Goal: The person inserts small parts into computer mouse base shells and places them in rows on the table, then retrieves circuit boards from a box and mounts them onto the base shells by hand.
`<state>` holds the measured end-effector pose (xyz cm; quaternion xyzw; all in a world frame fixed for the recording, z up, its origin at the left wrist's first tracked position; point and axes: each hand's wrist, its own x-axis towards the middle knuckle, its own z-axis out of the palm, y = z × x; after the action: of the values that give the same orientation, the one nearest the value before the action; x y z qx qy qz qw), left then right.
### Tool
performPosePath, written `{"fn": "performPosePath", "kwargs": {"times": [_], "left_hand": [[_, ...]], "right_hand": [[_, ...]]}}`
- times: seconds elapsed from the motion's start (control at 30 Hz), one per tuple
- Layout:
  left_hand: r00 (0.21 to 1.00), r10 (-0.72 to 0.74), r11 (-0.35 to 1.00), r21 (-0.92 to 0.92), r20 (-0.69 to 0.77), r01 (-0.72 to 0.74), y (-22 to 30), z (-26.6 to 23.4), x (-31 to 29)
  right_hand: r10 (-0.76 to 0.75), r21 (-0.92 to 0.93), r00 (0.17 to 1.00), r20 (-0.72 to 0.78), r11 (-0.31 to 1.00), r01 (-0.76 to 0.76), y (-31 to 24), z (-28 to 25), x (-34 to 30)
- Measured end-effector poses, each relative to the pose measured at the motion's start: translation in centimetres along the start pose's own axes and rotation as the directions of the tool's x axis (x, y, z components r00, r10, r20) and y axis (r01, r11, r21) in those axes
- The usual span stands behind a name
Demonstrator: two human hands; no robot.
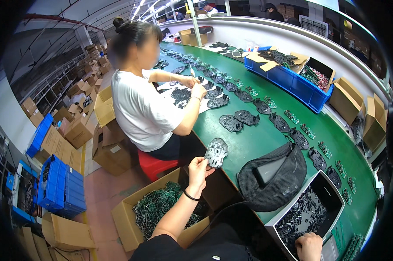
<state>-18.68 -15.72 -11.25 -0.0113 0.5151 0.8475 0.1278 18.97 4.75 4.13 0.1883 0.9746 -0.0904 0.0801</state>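
My left hand [199, 174] holds up a mouse base shell [216, 152], dark and rounded with moulded ribs, pinched at its lower edge over the front edge of the green table. At the lower right, my right hand [309, 246] is at the near end of a grey bin [338, 208] of small black plastic parts [304, 214]. Its fingers curl down at the parts, and whatever they hold is hidden. Between my hands, a black mesh bag [272, 182] lies on the table with a dark flat object on it.
Rows of mouse base shells [279, 122] and green circuit boards [308, 131] run along the green table [257, 143]. A co-worker in a white shirt [138, 106] sits at left. A carton of green boards [127, 208] stands below my left arm; a blue crate [288, 80] sits at the back.
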Motion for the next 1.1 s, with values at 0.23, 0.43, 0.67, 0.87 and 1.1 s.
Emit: {"fn": "performPosePath", "kwargs": {"times": [0.23,0.43,0.67,0.87,1.1], "left_hand": [[0.975,-0.039,0.992,-0.111,0.220,0.065,1.7,2.0,-2.7],[0.925,-0.062,0.980,-0.150,0.375,0.127,1.0,5.9,-4.0],[0.790,-0.302,0.889,-0.142,0.533,0.435,1.0,11.9,-6.3],[0.689,-0.361,0.876,-0.025,0.628,0.482,-1.2,14.4,-7.4],[0.543,-0.490,0.794,0.093,0.682,0.601,0.2,17.1,-11.6]], "right_hand": [[-0.050,0.011,0.998,0.025,0.999,0.050,0.0,-0.2,0.0],[-0.067,0.034,0.996,-0.057,0.997,0.069,-0.2,0.0,-0.2],[-0.119,-0.003,0.993,0.021,0.993,0.119,0.7,0.3,-0.2],[-0.013,0.119,0.999,-0.048,0.993,0.018,-0.2,-0.5,-0.5],[-0.039,0.222,0.977,-0.209,0.971,0.086,0.2,0.7,-0.9]]}}
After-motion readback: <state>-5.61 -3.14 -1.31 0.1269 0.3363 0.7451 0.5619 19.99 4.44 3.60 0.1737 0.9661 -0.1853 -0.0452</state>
